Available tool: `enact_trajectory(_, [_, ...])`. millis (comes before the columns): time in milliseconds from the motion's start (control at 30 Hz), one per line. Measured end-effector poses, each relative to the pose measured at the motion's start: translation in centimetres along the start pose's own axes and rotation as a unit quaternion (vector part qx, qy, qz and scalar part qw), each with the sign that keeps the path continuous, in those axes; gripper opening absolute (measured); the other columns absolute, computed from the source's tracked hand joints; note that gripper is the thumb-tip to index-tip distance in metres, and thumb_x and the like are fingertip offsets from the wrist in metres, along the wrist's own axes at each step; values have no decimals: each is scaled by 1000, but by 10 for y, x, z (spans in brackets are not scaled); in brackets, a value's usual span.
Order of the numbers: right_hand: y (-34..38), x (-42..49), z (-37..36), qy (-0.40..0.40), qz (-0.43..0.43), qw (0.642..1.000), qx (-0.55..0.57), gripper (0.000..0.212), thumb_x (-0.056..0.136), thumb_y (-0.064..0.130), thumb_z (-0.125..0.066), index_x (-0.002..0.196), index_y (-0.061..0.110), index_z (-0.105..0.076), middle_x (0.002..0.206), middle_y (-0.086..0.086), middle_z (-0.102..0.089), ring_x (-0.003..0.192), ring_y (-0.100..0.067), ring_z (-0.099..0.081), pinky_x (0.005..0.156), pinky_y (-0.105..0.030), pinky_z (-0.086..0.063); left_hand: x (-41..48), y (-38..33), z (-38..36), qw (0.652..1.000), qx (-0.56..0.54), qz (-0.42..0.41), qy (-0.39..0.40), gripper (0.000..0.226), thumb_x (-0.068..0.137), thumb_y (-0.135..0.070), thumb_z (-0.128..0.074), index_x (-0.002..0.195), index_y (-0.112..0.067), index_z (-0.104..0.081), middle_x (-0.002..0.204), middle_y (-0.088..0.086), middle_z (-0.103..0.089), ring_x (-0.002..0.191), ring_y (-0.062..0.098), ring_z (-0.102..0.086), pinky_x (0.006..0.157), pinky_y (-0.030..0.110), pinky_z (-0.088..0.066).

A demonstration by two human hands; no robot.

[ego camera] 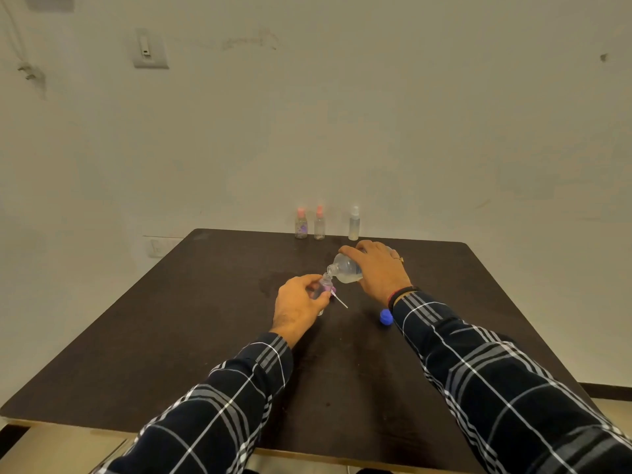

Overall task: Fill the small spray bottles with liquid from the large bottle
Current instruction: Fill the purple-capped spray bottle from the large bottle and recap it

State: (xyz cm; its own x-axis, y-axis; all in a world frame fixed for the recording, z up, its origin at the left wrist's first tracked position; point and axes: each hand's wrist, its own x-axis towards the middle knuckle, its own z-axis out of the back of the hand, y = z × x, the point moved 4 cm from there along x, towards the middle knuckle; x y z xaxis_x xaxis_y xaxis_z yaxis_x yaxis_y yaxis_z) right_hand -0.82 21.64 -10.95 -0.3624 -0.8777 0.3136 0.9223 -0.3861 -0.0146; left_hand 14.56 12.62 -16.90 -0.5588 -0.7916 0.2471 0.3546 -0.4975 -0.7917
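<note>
The right hand (379,268) grasps the large bottle (346,270) from above, fingers wrapped round its body. The bottle is tipped well over, with its open neck down and to the left. The left hand (297,302) grips a small spray bottle (323,286) and holds it upright, low over the middle of the table. Its open mouth is directly under the large bottle's neck, touching it or nearly so.

Task status:
- Pouring into this small bottle appears to be in progress. Its fill level cannot be read behind the fingers.
- Its purple spray head (331,288), with a white dip tube (340,301), is off and sits just beside the left hand (whether the hand holds it or it lies on the table cannot be told).
- The blue cap (386,317) of the large bottle lies on the table near the right wrist.
- Three further small bottles stand capped at the far edge: two with pink tops (301,224) (319,224) and one white-topped (354,224). Their contents cannot be judged at this range, so it cannot be told how many are left to fill.
- Remaining for the held bottle, by judgement: finish the pour and refit the spray head.

Surroundings: the table (205,336) is dark brown and matt, with a pale edge. It stands against an off-white wall (444,114), which carries a switch plate (150,48) high on the left. Both forearms wear dark plaid sleeves (496,371).
</note>
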Motion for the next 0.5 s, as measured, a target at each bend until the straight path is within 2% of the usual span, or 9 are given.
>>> enact_trajectory(233, [3, -1, 1, 1, 2, 1000, -10, 71, 83, 19, -75, 141, 42, -39, 136, -2, -46, 131, -28, -42, 105, -61, -37, -1, 1, 2, 1000, 7, 3, -3, 37, 86, -37, -77, 122, -28, -70, 103, -12, -67, 92, 6, -63, 92, 30, -57])
enact_trajectory(400, [5, 0, 2, -2, 5, 1000, -12, 73, 82, 16, -75, 140, 42, -39, 136, -2, -45, 132, -27, -40, 103, -61, -38, -3, -2, 5, 1000, 4, 3, -7, 37, 87, -35, -77, 122, -26, -70, 92, -20, -62, 85, 0, -61, 88, 24, -54])
enact_trajectory(500, [6, 0, 3, 4, 5, 1000, -17, 73, 83, 17, -75, 141, 42, -38, 140, -3, -43, 135, -28, -38, 107, -61, -35, -4, -2, 6, 1000, 7, 6, 0, 37, 88, -35, -76, 123, -26, -70, 94, -18, -63, 88, 3, -63, 92, 29, -56])
